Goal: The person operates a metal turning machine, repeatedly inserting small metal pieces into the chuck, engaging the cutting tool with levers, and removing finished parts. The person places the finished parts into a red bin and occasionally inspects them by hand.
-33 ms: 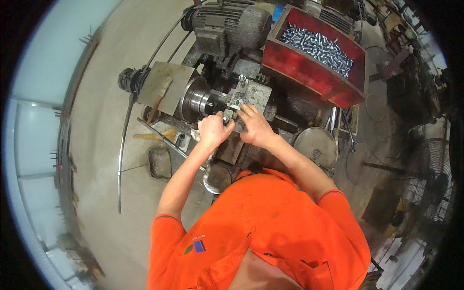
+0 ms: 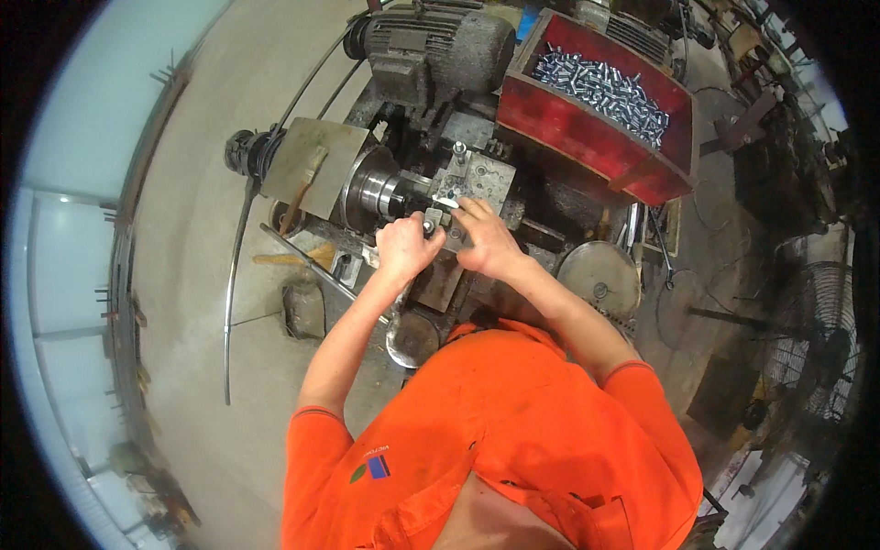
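My left hand (image 2: 404, 248) is closed round a machine handle, with a round metal end (image 2: 429, 225) showing beside the thumb. To its right, my right hand (image 2: 490, 244) reaches in with bent fingers, their tips at a small bright metal piece (image 2: 446, 203). Its exact kind is too small to tell. Both hands are over the tool slide (image 2: 486, 183) of a lathe-like machine. Just left of the slide is the round steel chuck (image 2: 378, 194). A bolt-topped post (image 2: 459, 151) rises from the slide's far side.
A red box (image 2: 587, 119) of small shiny metal parts (image 2: 605, 92) stands at the far right of the machine. Behind is a greasy motor (image 2: 440, 50). A brush (image 2: 304, 188) lies on the flat cover (image 2: 316, 156). Long metal bars (image 2: 240, 275) jut out at left; a round plate (image 2: 600, 280) is at right.
The bright metal piece at my right fingertips has shifted slightly and catches more light. My hands keep nearly the same places.
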`<state>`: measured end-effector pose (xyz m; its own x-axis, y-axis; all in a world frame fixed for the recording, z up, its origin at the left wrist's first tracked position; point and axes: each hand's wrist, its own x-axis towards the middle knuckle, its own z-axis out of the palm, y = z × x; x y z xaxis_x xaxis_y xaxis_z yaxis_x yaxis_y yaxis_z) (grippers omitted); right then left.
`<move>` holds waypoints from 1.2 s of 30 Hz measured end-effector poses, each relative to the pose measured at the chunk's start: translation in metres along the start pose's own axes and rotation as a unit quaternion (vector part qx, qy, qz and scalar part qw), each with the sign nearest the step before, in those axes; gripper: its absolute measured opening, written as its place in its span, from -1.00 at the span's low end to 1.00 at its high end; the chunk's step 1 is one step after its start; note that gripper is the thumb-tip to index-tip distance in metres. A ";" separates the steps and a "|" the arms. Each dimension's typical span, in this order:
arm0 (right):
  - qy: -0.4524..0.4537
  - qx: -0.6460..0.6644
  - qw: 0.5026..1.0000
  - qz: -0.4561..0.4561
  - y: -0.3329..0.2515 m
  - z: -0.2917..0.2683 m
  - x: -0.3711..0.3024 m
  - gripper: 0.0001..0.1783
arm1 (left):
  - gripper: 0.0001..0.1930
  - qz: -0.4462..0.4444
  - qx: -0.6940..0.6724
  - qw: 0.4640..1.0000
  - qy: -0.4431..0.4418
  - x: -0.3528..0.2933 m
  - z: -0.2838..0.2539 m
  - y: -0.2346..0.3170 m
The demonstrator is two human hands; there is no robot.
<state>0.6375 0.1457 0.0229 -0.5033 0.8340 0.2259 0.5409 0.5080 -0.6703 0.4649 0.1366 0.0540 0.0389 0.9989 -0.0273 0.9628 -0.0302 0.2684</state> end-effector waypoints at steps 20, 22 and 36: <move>-0.131 0.815 0.548 0.131 -0.044 -0.017 -0.055 -0.17 | -0.74 -0.089 -0.657 0.749 0.014 -0.112 -0.018 0.022; -0.171 0.814 0.541 0.125 -0.045 -0.004 -0.055 -0.20 | -0.75 -0.113 -0.659 0.742 0.049 -0.128 -0.020 0.020; -0.506 0.638 0.573 0.098 -0.130 0.090 -0.029 -0.37 | -0.80 -0.188 -0.644 0.728 0.144 -0.256 -0.040 -0.059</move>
<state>0.5214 0.0362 0.0396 -0.9989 -0.0304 -0.0354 0.0466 -0.6826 -0.7293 0.3872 -0.1159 0.0834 -0.3978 0.8999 -0.1787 -0.1652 0.1213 0.9788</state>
